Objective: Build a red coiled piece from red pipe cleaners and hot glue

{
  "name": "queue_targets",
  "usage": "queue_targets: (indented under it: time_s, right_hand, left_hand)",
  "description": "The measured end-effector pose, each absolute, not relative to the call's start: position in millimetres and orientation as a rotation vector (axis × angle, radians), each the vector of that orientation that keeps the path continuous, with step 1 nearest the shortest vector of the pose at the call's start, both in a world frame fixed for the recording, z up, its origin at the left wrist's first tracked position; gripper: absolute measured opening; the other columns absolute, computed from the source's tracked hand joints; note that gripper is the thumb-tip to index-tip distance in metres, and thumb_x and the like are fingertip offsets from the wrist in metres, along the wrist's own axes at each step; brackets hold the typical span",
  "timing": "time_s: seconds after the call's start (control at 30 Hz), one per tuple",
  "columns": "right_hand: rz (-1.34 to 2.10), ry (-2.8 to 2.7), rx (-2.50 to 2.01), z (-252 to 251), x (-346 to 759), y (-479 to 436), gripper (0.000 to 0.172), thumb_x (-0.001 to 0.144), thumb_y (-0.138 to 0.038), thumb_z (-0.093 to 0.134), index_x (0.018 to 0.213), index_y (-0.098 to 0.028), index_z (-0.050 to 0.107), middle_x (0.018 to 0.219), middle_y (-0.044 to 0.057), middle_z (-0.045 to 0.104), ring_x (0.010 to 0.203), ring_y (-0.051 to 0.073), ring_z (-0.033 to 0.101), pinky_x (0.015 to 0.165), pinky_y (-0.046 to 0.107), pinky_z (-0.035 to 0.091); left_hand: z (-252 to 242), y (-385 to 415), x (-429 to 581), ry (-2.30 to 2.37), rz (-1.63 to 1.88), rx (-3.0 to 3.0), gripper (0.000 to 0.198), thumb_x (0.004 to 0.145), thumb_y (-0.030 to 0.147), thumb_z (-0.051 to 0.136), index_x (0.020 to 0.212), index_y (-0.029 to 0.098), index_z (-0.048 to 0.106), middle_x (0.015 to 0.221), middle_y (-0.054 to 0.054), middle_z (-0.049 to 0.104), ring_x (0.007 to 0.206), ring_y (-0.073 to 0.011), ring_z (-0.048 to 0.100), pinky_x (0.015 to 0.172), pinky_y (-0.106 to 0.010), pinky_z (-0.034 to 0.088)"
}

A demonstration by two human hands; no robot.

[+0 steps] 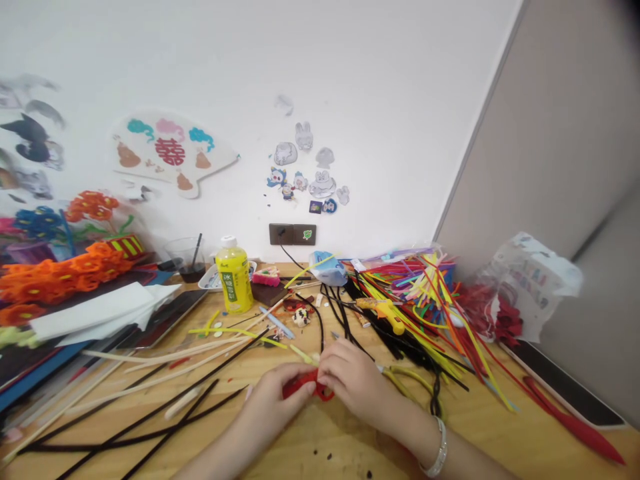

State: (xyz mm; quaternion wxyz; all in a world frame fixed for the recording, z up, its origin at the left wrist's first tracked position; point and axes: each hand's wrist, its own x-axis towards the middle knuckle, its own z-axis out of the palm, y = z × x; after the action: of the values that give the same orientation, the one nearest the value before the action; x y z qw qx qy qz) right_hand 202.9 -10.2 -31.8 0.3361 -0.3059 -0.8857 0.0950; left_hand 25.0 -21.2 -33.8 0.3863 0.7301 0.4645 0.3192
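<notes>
Near the front middle of the wooden table, both hands meet around a small red fuzzy piece. My left hand holds it from the left, with the thumb along its near side. The fingers of my right hand are bent and pinch its right end; a bracelet sits on that wrist. Part of the red piece is hidden behind the fingers, and a small loop of it hangs below them. A pale yellow stem end shows just beyond the hands.
Black pipe cleaners and cream ones lie at left. A yellow bottle and a cup stand behind. Yellow-handled pliers, a yellow glue gun and a heap of coloured pipe cleaners lie right. Orange flowers fill the far left.
</notes>
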Motion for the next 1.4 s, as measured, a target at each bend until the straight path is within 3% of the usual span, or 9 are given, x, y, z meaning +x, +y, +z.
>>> queue_targets:
  time_s: [0.27, 0.43, 0.67, 0.83, 1.4]
  right_hand:
    - [0.322, -2.259, -0.784, -30.0, 208.3, -5.0, 0.016, 0.091, -0.020, 0.041, 0.080, -0.018, 0.053, 0.083, 0.004, 0.056, 0.082, 0.017, 0.049, 0.077, 0.032, 0.040]
    - [0.344, -2.349, -0.769, -25.3, 209.4, -5.8, 0.008, 0.087, -0.024, 0.053, 0.082, -0.019, 0.057, 0.089, 0.004, 0.058, 0.087, 0.018, 0.049, 0.079, 0.031, 0.040]
    - [0.333, -2.485, -0.857, -26.1, 204.0, -9.6, 0.006, 0.081, -0.019, 0.060, 0.076, -0.019, 0.057, 0.089, 0.002, 0.056, 0.090, 0.017, 0.049, 0.092, 0.035, 0.035]
    - [0.399, -2.450, -0.886, -25.1, 205.8, -9.1, 0.005, 0.083, -0.016, 0.056, 0.080, -0.019, 0.054, 0.091, 0.002, 0.055, 0.090, 0.016, 0.049, 0.087, 0.031, 0.038]
    - [0.376, -2.463, -0.897, -24.9, 204.6, -9.9, 0.006, 0.083, -0.015, 0.056, 0.079, -0.019, 0.054, 0.090, 0.002, 0.056, 0.090, 0.016, 0.049, 0.092, 0.034, 0.035]
  left_hand:
    - [-36.8, -19.0, 21.8, 1.231, 0.805, 1.828, 0.029, 0.078, 0.029, 0.051, 0.092, 0.015, 0.071, 0.092, -0.008, 0.074, 0.084, -0.0238, 0.065, 0.078, -0.030, 0.048]
    - [-32.6, -20.9, 24.7, 1.173, 0.781, 1.826, 0.029, 0.079, 0.029, 0.048, 0.090, 0.016, 0.072, 0.090, -0.007, 0.074, 0.083, -0.0232, 0.065, 0.077, -0.029, 0.048]
    - [-30.9, -25.6, 26.9, 1.202, 0.752, 1.983, 0.023, 0.077, 0.021, 0.050, 0.082, 0.019, 0.072, 0.083, -0.005, 0.074, 0.078, -0.0213, 0.064, 0.073, -0.027, 0.046]
    - [-32.2, -24.9, 25.6, 1.186, 0.737, 1.978, 0.025, 0.077, 0.022, 0.049, 0.088, 0.019, 0.072, 0.085, -0.006, 0.074, 0.079, -0.0214, 0.064, 0.073, -0.027, 0.046]
    - [-28.2, -25.8, 26.0, 1.210, 0.722, 1.971, 0.026, 0.077, 0.024, 0.048, 0.084, 0.019, 0.072, 0.083, -0.005, 0.074, 0.078, -0.0207, 0.064, 0.073, -0.026, 0.045]
